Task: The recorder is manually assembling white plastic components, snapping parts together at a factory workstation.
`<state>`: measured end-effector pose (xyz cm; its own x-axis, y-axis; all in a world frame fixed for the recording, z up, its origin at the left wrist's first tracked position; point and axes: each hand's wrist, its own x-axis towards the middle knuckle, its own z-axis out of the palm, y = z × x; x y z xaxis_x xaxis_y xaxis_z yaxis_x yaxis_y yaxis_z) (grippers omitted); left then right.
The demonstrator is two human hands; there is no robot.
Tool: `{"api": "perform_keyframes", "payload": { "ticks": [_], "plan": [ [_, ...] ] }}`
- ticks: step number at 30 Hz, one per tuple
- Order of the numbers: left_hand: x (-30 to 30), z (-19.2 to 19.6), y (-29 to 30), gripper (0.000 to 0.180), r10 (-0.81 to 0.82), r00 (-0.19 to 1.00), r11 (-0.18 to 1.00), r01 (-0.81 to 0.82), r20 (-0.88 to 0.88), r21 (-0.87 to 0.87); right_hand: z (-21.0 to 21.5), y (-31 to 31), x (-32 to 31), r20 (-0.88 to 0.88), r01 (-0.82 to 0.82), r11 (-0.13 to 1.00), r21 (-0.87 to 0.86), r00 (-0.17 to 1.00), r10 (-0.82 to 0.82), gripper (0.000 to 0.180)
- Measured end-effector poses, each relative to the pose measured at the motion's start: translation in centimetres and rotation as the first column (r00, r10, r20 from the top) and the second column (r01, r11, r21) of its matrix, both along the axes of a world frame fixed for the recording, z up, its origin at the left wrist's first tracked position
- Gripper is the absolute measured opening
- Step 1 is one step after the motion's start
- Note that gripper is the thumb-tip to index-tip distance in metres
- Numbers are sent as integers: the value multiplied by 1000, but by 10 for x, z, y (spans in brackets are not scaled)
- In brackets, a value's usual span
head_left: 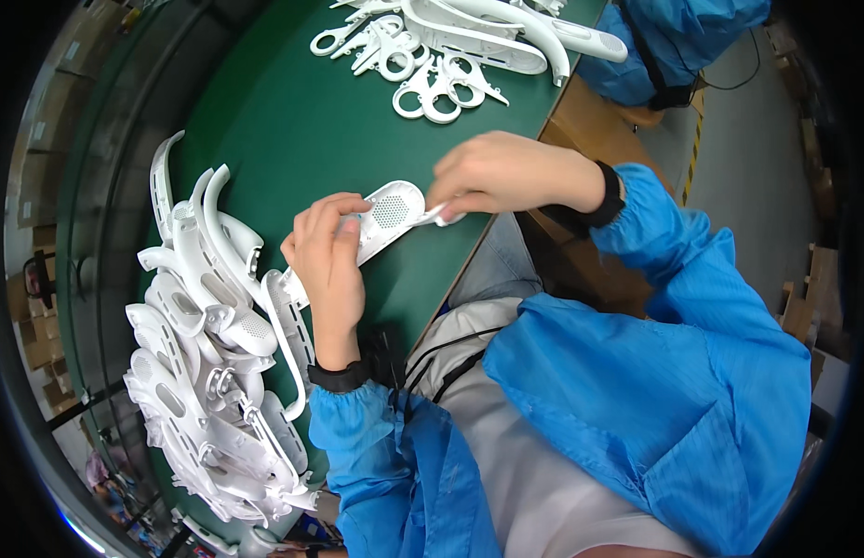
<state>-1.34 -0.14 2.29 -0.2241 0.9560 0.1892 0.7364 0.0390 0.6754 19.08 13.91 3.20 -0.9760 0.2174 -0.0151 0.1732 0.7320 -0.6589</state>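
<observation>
My left hand (328, 265) is closed around a long white plastic shell (392, 210), which has a rounded end full of small holes. Its perforated end points toward my right hand, and the fingers hide part of its middle. Pinched in my right hand (506, 175) is a small white plastic piece (435, 217), held against or right beside the edge of the shell's rounded end. The right fingers are slightly blurred and cover most of that piece, so its shape cannot be made out. Both hands are over the green tabletop (264, 112).
A large heap of white plastic shells (204, 372) lies at the left, reaching close to my left wrist. White ring-shaped parts (441, 93) and curved shells (506, 37) lie at the far side. Blue fabric (678, 42) is beyond the table's right edge.
</observation>
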Motion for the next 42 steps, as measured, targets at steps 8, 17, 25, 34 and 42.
{"api": "perform_keyframes", "payload": {
  "ticks": [8,17,25,34,42],
  "plan": [
    [-3,-8,-5,18,-40,997,999,43,-69,33,12,3,-58,104,-82,995,-61,991,88,19],
    [1,0,-4,13,-56,974,997,42,-218,-65,-14,15,-52,4,-74,976,-206,997,76,24],
    [3,3,2,16,-98,946,988,55,-310,-145,-20,16,-54,-52,-101,981,-165,994,94,28],
    [5,0,-1,18,-90,968,992,66,-233,-111,-24,24,-59,-27,-124,965,-232,992,120,19],
    [5,-1,-1,20,-146,934,985,105,-326,-139,-15,10,-61,2,-72,981,-179,997,73,37]
  ]
}}
